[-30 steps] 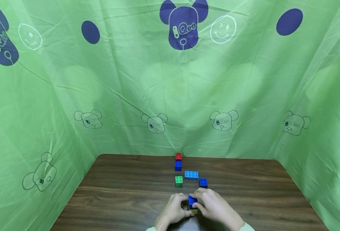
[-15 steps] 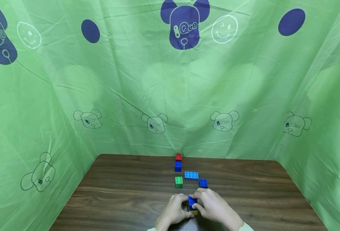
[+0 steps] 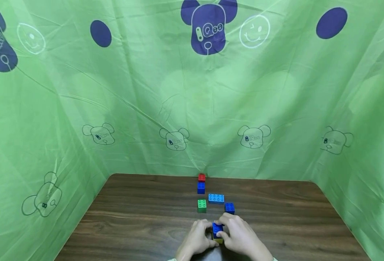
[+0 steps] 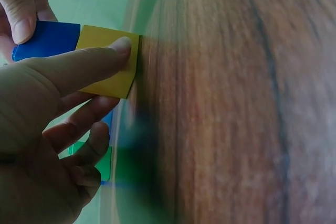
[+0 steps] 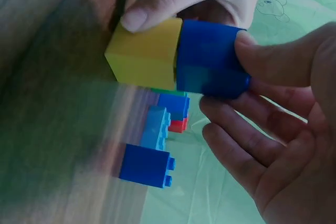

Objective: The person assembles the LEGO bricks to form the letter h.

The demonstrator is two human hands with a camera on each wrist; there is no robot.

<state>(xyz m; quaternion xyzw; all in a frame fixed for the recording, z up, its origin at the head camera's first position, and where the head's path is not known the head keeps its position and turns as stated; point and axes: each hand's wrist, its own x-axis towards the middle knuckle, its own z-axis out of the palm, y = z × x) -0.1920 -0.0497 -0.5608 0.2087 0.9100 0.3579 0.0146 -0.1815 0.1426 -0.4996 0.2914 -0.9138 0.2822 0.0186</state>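
Near the front of the table, a dark blue brick [image 5: 207,59] sits on top of a yellow brick [image 5: 144,53]. My left hand [image 3: 195,237] grips the yellow brick low down, its thumb lying across one face in the left wrist view. From the other side, my right hand [image 3: 240,235] holds the blue brick between thumb and fingers. A thin dark line shows between the two bricks in the right wrist view. Beyond the hands, another dark blue brick [image 3: 229,207] stands just past the right knuckles.
A green brick [image 3: 202,206] and a long light blue brick [image 3: 216,198] lie farther back on the wooden table [image 3: 139,214]. Behind them are a blue brick [image 3: 201,187] and a red brick [image 3: 202,177], close to the green cloth [image 3: 211,159] enclosing the table.
Both hands keep their hold on the stacked bricks, with the right thumb shifting only slightly. The head view has tilted a little.
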